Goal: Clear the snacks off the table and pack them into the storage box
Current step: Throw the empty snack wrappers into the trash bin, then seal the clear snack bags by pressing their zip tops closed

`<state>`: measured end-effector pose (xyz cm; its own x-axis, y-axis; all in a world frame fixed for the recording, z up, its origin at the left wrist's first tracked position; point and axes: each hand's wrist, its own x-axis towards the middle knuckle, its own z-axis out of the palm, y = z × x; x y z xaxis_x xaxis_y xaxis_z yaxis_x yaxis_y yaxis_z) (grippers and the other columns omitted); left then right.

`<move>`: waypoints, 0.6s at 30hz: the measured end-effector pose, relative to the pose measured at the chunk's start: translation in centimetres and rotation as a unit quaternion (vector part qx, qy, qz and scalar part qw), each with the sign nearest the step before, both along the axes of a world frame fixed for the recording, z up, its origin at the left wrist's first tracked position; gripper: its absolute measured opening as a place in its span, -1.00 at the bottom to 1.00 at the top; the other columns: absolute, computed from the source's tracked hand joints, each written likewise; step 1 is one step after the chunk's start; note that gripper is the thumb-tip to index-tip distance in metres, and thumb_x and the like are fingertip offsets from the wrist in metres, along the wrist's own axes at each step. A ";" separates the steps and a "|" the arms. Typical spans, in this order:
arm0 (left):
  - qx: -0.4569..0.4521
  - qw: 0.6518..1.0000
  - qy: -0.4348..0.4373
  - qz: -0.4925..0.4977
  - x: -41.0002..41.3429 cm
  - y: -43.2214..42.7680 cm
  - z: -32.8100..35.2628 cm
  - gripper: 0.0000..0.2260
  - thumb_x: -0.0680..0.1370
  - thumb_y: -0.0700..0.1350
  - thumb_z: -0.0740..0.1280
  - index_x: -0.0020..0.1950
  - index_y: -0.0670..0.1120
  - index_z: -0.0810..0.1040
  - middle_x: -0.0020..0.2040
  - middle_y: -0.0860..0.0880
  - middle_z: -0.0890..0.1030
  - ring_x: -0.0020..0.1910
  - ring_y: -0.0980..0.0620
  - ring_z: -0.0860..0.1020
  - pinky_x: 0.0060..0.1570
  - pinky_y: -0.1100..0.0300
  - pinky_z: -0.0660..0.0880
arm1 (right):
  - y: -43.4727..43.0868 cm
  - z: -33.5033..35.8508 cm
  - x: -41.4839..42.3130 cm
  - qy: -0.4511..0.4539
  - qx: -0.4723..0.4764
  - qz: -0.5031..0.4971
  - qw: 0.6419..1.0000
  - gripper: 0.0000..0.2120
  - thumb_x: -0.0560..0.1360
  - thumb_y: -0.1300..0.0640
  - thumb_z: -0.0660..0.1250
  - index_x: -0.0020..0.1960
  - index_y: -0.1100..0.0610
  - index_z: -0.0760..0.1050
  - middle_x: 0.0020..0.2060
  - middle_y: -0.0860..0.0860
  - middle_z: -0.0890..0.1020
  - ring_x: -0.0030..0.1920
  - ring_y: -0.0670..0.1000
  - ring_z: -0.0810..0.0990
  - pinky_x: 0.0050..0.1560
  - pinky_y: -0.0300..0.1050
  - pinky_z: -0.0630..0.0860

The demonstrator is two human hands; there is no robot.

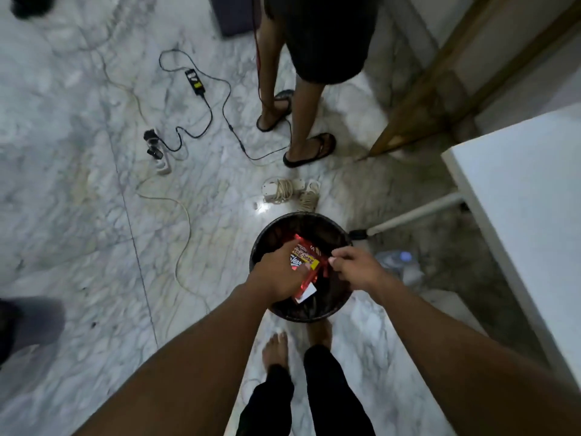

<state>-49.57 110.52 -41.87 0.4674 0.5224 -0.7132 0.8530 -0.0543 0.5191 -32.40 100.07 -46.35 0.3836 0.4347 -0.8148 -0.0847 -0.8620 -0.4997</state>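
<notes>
A round black bin (327,306) stands on the marble floor right in front of my bare feet. Over its mouth I hold red snack packets (304,262) with yellow labels. My left hand (279,273) grips the packets from the left, fingers curled round them. My right hand (355,265) pinches the right edge of a red packet between thumb and fingertips. How many packets there are, and what lies deeper in the bin, is hidden by my hands.
A white table (518,196) fills the right side, its leg (418,212) slanting toward the bin. Another person's legs in sandals (309,149) stand beyond it. Cables, a power adapter (195,81) and coiled extension cords (292,190) lie on the floor. A plastic bottle (399,262) lies beside the bin.
</notes>
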 end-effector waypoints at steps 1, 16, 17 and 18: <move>0.009 1.000 0.003 -0.017 0.3 -0.1 2.1 -0.40 0.54 0.14 0.31 0.55 0.15 0.21 0.39 -0.04 0.52 0.32 -0.10 0.51 0.29 0.09 0.44 | -0.4 2.2 0.0 -0.005 0.008 0.004 1.000 -0.93 0.46 0.05 0.43 -0.09 0.00 0.58 -0.32 -0.08 0.55 -0.40 -0.09 0.49 -0.37 -0.20 0.35; 0.095 0.952 -0.061 -0.286 12.8 -12.4 26.3 -0.46 0.58 0.03 0.32 0.52 -0.09 0.32 0.37 -0.19 0.52 0.29 -0.17 0.53 0.27 0.03 0.47 | -17.3 31.2 4.1 -0.188 0.126 -0.040 0.973 -0.74 0.50 0.11 0.37 0.18 0.09 0.61 -0.07 -0.05 0.61 -0.15 -0.08 0.57 -0.15 -0.23 0.48; 0.102 0.946 -0.069 -0.298 14.0 -13.8 27.1 -0.49 0.58 0.01 0.33 0.50 -0.11 0.35 0.36 -0.19 0.53 0.28 -0.17 0.54 0.26 0.04 0.48 | -19.2 32.1 4.8 -0.193 0.128 -0.054 0.971 -0.75 0.50 0.09 0.36 0.17 0.05 0.62 -0.08 -0.06 0.61 -0.14 -0.06 0.57 -0.20 -0.24 0.43; 0.103 0.943 -0.079 -0.305 15.1 -15.3 27.9 -0.50 0.58 0.00 0.33 0.49 -0.11 0.36 0.36 -0.18 0.52 0.28 -0.15 0.54 0.26 0.05 0.48 | -21.2 32.9 5.7 -0.199 0.129 -0.068 0.969 -0.76 0.49 0.06 0.36 0.14 0.01 0.62 -0.08 -0.06 0.62 -0.10 -0.03 0.59 -0.21 -0.24 0.40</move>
<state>-34.44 95.24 -14.00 0.8179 0.2416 -0.5221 0.5428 -0.6246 0.5614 -26.75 78.88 -13.40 0.7133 0.5267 -0.4623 0.0541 -0.6991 -0.7130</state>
